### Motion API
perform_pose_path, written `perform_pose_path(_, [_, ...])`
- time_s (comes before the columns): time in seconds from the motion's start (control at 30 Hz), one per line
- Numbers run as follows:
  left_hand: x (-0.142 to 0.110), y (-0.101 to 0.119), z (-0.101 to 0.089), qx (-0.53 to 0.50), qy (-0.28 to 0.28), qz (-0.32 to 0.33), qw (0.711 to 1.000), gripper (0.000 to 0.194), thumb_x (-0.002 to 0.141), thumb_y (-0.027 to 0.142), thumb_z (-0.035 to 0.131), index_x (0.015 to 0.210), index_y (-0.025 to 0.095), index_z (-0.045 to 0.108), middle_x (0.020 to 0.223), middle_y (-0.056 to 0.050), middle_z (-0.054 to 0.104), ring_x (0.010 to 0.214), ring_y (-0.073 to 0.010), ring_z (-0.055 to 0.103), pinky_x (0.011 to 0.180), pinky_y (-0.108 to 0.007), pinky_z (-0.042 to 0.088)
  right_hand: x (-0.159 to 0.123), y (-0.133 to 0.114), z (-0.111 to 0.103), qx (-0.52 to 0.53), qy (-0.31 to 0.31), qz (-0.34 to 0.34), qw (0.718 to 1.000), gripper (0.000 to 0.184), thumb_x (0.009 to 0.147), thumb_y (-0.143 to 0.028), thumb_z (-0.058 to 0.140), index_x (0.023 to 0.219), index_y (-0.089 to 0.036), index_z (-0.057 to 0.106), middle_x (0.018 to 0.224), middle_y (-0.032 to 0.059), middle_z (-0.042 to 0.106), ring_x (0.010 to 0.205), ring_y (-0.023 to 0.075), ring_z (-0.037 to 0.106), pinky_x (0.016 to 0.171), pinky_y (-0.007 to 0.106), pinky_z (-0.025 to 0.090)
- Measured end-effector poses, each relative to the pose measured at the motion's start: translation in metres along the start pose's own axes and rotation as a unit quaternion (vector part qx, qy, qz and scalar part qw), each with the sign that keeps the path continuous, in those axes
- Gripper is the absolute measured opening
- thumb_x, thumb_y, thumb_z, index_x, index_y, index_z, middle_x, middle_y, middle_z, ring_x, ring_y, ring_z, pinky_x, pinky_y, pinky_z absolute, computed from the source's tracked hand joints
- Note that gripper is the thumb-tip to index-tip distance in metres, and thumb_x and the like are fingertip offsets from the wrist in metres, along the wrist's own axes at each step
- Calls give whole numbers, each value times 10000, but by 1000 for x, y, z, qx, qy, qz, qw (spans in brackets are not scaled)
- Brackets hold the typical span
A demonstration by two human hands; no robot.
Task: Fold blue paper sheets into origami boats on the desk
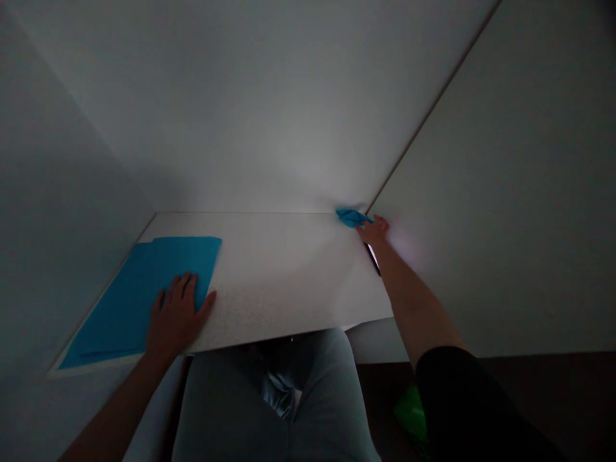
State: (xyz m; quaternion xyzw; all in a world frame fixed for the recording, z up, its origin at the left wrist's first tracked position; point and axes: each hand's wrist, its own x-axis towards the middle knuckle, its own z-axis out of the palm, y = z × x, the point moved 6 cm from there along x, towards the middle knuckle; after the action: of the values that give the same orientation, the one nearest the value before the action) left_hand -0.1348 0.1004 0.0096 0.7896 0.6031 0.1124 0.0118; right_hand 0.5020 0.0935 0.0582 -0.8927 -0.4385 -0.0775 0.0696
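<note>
White tabletop [283, 276]: flat blue cloth sheet [122, 308] pinned under my open left hand [176, 314], fingers spread to keep it flat. Right hand [372, 231] reaches the far corner, against a crumpled blue cloth scrap [353, 218]; can't tell if gripped.

The left hand [176, 314] and right hand [373, 232] are bare, with no gloves; the left forearm is likewise uncovered up to the lower frame edge. A black sleeve [462, 398] of matt fabric covers the upper right arm. The legs are clad in pale grey-blue trousers [226, 404] with soft folds. A crumpled, lighter blue patch [279, 394] shows at the lap; its nature cannot be determined.
</note>
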Motion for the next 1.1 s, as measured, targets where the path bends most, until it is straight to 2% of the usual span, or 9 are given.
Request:
perform_pose_path(0.13, [1, -3, 4, -2, -4, -8, 1000, 838, 979, 616, 304, 1672, 160, 418, 1731, -172, 431, 1646, -345, 326, 1338, -572, 248, 9, -6, 1, 0, -7, -3, 1000, 557, 1078, -523, 483, 1206, -61, 766, 1308, 310, 713, 1337, 423, 582, 1137, 661, 372])
perform_pose_path(0.3, [1, -6, 7, 1, 4, 2, 1000, 832, 1005, 614, 289, 1652, 115, 444, 1733, -187, 423, 1642, -355, 324, 1337, -575, 247, -14, -37, -16, 49, 45, -71, 995, 459, 1099, -413, 410, 1269, -144, 741, 1388, 227, 704, 1298, 382, 620, 1138, 590, 407])
perform_pose_path(0.47, [-2, 0, 1, 8, 15, 8, 1000, 777, 1046, 569, 303, 1630, 84, 472, 1722, -202, 436, 1632, -350, 338, 1337, -570, 248, -90, -79, -21, 214, 84, -162, 960, 395, 1094, -401, 433, 1247, -187, 727, 1303, 188, 711, 1222, 337, 644, 1078, 487, 506])
perform_pose_path(0.67, [-5, 7, -6, 22, 3, 10, 1000, 754, 1074, 542, 324, 1634, 55, 457, 1732, -216, 412, 1642, -361, 317, 1341, -561, 236, -199, -123, 14, 434, 27, -132, 891, 378, 945, -298, 525, 1279, -197, 673, 1293, 166, 662, 1107, 289, 661, 835, 391, 608])
perform_pose_path(0.77, [-4, 6, -8, 22, -9, 8, 1000, 745, 1078, 542, 339, 1639, 64, 450, 1740, -220, 397, 1645, -379, 303, 1340, -596, 214, -228, -140, 19, 467, -7, -139, 873, 413, 875, -257, 568, 1265, -205, 693, 1266, 145, 669, 1021, 269, 659, 786, 369, 595])
perform_pose_path(0.87, [1, 12, -10, 11, -4, 15, 1000, 714, 1069, 552, 394, 1591, 80, 515, 1713, -242, 427, 1631, -426, 303, 1332, -661, 161, -236, -147, 14, 493, -21, -173, 852, 419, 830, -244, 619, 1235, -223, 725, 1179, 108, 702, 919, 246, 645, 764, 361, 567])
perform_pose_path(0.93, [6, 24, -10, -39, 14, 12, 999, 672, 1062, 566, 435, 1530, 105, 579, 1672, -255, 467, 1588, -451, 359, 1307, -683, 211, -237, -151, 10, 517, -34, -209, 830, 415, 812, -237, 638, 1214, -218, 743, 1116, 89, 721, 860, 228, 635, 749, 352, 547])
perform_pose_path(1.0, [9, 42, -5, -156, 31, 4, 987, 630, 1064, 592, 465, 1479, 145, 618, 1573, -240, 547, 1462, -419, 511, 1232, -630, 381, -236, -153, 8, 535, -53, -240, 809, 408, 813, -226, 643, 1205, -219, 757, 1096, 76, 738, 837, 213, 636, 747, 343, 538])
perform_pose_path(1.1, [8, 81, 10, -399, 21, 28, 916, 537, 1085, 585, 474, 1439, 211, 625, 1375, -159, 630, 1086, -244, 693, 973, -422, 588, -238, -158, 7, 540, -82, -267, 794, 398, 839, -211, 639, 1213, -238, 773, 1114, 65, 758, 831, 199, 647, 750, 330, 537])
